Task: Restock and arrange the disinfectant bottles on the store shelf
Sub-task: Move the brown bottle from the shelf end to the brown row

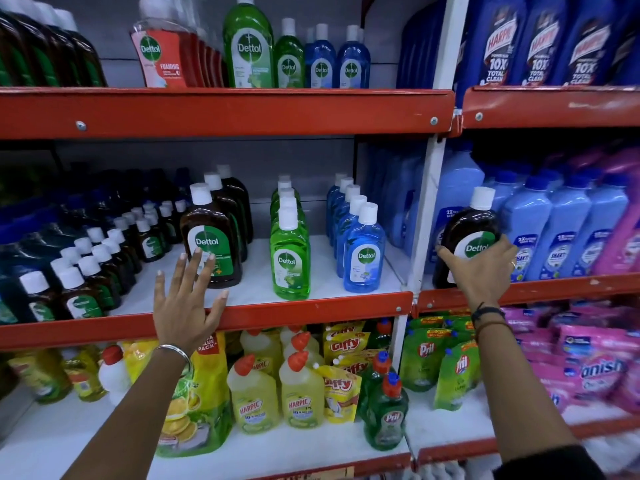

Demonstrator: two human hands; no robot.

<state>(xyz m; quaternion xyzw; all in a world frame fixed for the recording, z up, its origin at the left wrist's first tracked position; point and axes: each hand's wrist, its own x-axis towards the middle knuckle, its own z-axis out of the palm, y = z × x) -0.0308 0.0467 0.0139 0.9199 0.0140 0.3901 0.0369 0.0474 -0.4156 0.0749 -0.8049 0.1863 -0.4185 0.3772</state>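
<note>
On the middle tier of a red-edged store shelf, seen from a head-worn camera, a large brown Dettol bottle with a white cap stands upright in the right-hand bay, in front of pale blue bottles. The right hand is wrapped around its lower label, fingers curled over the front, holding it; dark bands circle that wrist.

Left of the white upright post, a row of matching brown bottles runs front to back. The left hand is spread wide with fingers splayed, empty, its fingertips at the label of the front bottle; whether they touch it is unclear. A metal bangle sits on that wrist.

Further right on the same tier stand a row of green Dettol bottles and a row of blue Dettol bottles, each lined up front to back. Small brown bottles crowd the far left.

Above are more Dettol bottles and dark blue Harpic bottles. Below are yellow Harpic bottles, green pouches and pink packs.
</note>
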